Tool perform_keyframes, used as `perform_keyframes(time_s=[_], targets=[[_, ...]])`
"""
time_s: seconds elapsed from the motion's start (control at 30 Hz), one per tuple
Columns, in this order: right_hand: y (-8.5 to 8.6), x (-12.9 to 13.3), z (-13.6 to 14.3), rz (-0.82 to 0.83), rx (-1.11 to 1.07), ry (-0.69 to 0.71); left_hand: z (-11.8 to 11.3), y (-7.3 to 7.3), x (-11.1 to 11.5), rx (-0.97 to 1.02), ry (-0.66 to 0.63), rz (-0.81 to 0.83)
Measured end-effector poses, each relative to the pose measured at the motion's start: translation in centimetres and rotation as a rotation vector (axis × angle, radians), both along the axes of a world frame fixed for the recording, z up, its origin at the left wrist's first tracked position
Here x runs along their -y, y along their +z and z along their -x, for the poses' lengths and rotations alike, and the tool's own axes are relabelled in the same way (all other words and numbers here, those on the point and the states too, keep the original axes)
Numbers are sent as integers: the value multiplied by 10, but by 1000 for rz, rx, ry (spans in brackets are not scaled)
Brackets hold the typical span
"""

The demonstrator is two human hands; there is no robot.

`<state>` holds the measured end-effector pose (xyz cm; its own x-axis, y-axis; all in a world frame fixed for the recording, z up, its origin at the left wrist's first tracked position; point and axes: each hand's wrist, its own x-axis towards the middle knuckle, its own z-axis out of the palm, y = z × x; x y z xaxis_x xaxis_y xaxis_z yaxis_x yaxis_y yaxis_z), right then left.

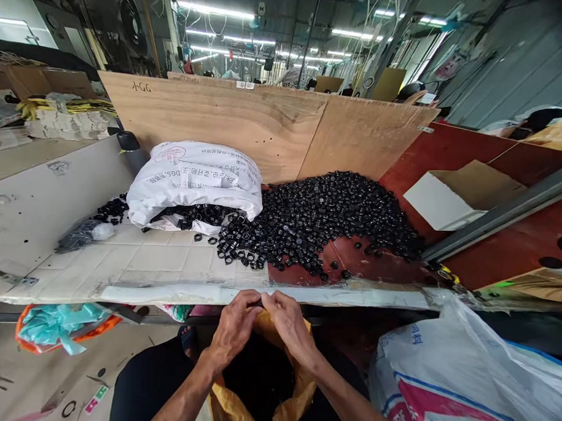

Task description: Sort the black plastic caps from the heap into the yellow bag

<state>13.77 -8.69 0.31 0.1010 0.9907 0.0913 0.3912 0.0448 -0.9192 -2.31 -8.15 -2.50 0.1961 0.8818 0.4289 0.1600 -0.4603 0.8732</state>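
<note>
In the head view, left hand (pixel 232 327) and right hand (pixel 290 328) pinch a small black piece (pixel 256 303) above an open yellow sack (pixel 229 407).
The fingertips meet beside the table's (pixel 167 258) near edge, mostly hiding the piece; farther, black rings (pixel 240 239) lie before a white sack (pixel 192 170), left of a black heap (pixel 340 208).

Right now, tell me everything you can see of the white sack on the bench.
The white sack lies on its side on the pale part of the bench, bulging and creased, apparently woven plastic. Dark print and a red oval mark its upper side. Its open mouth faces the near edge, with black rings inside and piled against its right end. The wooden board stands behind it; whether they touch is unclear.
</note>
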Motion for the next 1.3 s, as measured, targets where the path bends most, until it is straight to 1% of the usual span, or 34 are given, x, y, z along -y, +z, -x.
perform_keyframes(time_s=[0.03,0.1,0.17,0.2,0.27,0.33,0.4,0.43,0.47,0.5,0.53,0.57,0.6,0.63,0.67,0.7,0.73,0.77,0.83,0.9,0.97,1.07,1.17,1.3], targets=[[5,2,-2,6,-15,19,-1,2,2,76,24,105],[15,6,-6,-25,-36,106,0,6,4,226,41,287],[20,8,-8,-56,-38,198,1,10,5,282,5,363],[21,9,-9,-55,-33,220,3,10,6,255,-12,357],[18,11,-6,-1,-49,209,6,8,9,132,-11,259],[12,14,0,122,-130,166,9,2,13,-13,3,83],[5,18,8,272,-267,120,11,-3,19,-129,1,-92],[1,20,11,341,-337,101,12,-3,22,-174,-5,-153],[-1,22,12,401,-389,87,13,-2,24,-214,-19,-187],[-3,23,11,448,-406,90,16,1,25,-252,-45,-184],[-4,22,8,474,-370,116,18,6,25,-287,-81,-143],[-4,20,2,466,-279,149,22,12,22,-316,-112,-82],[-4,16,-5,413,-152,168,25,19,15,-340,-126,-15],[-3,9,-13,315,-7,165,28,25,6,-361,-109,45],[-2,0,-22,173,138,122,30,30,-6,-376,-39,61],[-1,-10,-31,16,247,41,31,34,-21,-380,59,45],[-1,-22,-39,-124,327,-38,31,35,-36,-386,153,18],[-2,-34,-45,-220,392,-98,29,36,-52,-408,218,-1],[-7,-56,-53,-293,495,-133,22,34,-78,-505,260,-28],[-14,-73,-54,-290,571,-108,15,31,-95,-599,253,-43],[-22,-81,-51,-287,613,-83,11,29,-100,-614,266,-23],[-30,-81,-48,-320,616,-47,15,28,-97,-514,322,96],[-32,-76,-49,-373,563,2,24,27,-94,-459,327,174],[-32,-72,-53,-419,458,37,35,25,-91,-407,335,176]])
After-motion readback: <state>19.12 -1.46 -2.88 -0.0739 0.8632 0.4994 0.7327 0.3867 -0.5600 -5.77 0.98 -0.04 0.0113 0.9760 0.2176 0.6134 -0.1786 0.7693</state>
